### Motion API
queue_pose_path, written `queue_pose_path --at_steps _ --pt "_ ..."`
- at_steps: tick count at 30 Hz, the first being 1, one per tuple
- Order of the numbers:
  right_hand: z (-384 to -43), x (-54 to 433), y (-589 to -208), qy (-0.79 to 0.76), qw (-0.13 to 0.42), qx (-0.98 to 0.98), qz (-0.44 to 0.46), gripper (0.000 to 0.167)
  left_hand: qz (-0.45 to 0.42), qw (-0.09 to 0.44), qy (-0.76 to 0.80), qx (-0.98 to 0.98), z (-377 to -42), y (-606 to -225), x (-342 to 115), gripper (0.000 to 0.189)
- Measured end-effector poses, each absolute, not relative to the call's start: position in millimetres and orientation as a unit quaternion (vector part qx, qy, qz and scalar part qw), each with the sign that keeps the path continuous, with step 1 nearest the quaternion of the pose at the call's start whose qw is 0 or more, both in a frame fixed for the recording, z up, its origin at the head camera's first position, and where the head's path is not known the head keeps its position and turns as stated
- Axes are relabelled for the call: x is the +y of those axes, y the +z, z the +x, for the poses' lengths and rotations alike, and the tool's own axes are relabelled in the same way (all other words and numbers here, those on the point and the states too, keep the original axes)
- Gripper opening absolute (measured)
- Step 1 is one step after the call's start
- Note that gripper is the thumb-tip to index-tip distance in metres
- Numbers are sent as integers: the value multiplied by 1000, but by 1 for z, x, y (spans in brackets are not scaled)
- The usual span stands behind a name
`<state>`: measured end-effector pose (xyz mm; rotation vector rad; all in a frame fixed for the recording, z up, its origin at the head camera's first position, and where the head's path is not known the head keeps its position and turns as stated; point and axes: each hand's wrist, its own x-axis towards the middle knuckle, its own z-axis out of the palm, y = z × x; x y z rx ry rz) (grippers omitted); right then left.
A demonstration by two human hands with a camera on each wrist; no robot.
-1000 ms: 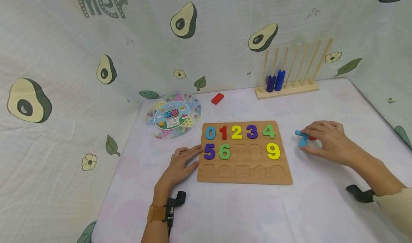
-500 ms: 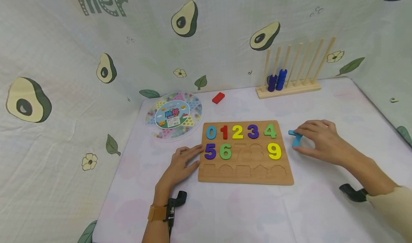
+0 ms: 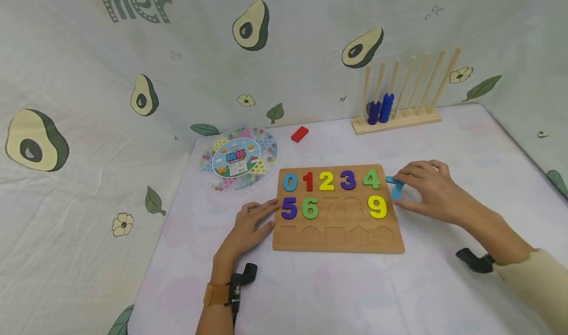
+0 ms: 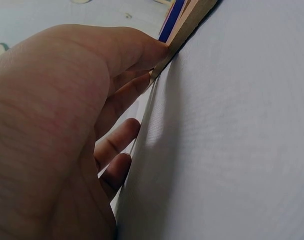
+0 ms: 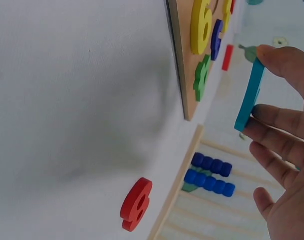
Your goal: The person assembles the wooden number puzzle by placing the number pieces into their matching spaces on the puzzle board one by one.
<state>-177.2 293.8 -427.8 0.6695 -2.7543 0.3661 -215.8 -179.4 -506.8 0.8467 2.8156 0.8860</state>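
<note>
In the head view, a wooden number board (image 3: 346,223) lies mid-table, with digits 0 to 6 and 9 seated and the 7 and 8 recesses bare. My right hand (image 3: 428,189) pinches a blue number 7 (image 3: 396,189) between thumb and fingertips beside the board's right edge; the right wrist view shows that piece (image 5: 249,97) raised off the table. A red number 8 (image 5: 136,204) lies on the cloth in that view, hidden by the hand in the head view. My left hand (image 3: 249,229) rests at the board's left edge, relaxed fingertips touching it.
Behind the board sit a round Chinese checkers box (image 3: 237,158) at left and a red block (image 3: 300,134). A wooden bead rack (image 3: 399,123), with dark and bright blue beads on two pegs, stands at the back right. Patterned cloth hangs behind the table.
My right hand has moved left toward the board with the blue number 7, and the red 8 near it has dropped out of sight in the head view. My left hand has stayed put.
</note>
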Motion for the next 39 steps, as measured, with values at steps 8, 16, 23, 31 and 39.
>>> queue_pose_path --at_steps 8,16,23,31,39 --pt "-178 285 -432 124 145 -951 243 51 278 46 286 916 -218 -509 -179 49" --pt "-179 273 -436 115 129 -955 240 54 270 46 288 918 -217 -514 -180 49" --pt "-179 265 -437 118 127 -952 252 56 272 45 288 917 -216 -508 -179 49" --pt "-184 252 -433 122 114 -952 257 58 266 52 285 919 -215 -503 -178 49" --pt "-190 239 -439 127 96 -947 278 55 270 44 291 917 -215 -504 -179 49"
